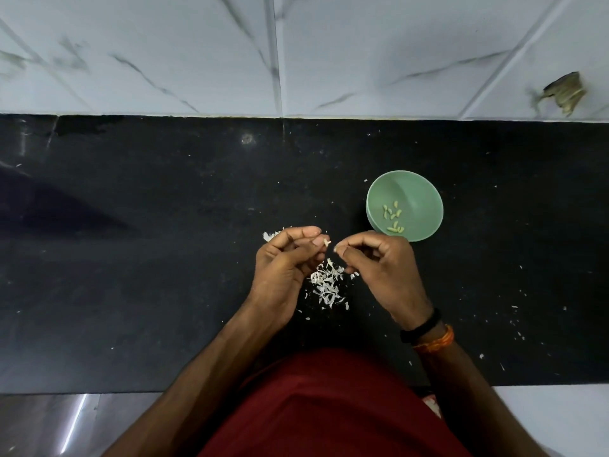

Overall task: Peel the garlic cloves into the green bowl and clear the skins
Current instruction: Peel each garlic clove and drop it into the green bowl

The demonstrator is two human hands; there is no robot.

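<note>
A green bowl [418, 189] stands on the black counter, right of centre, with several peeled garlic cloves [392, 216] inside. My left hand [283, 265] is curled and pinches a small garlic clove [326, 242] with white skin at its fingertips. Just to its right, my right hand [382, 268] is curled too, its fingertips pinching a tiny white bit of skin [336, 248]. The two hands are a small gap apart. Below and between them lies a pile of white garlic skins [328, 285] on the counter.
The black counter [164, 258] ends at a white marbled tile wall [296, 54] at the back. Small skin flecks [517, 324] are scattered to the right. More skin bits [268, 235] lie behind my left hand. A damaged patch [563, 92] marks the wall.
</note>
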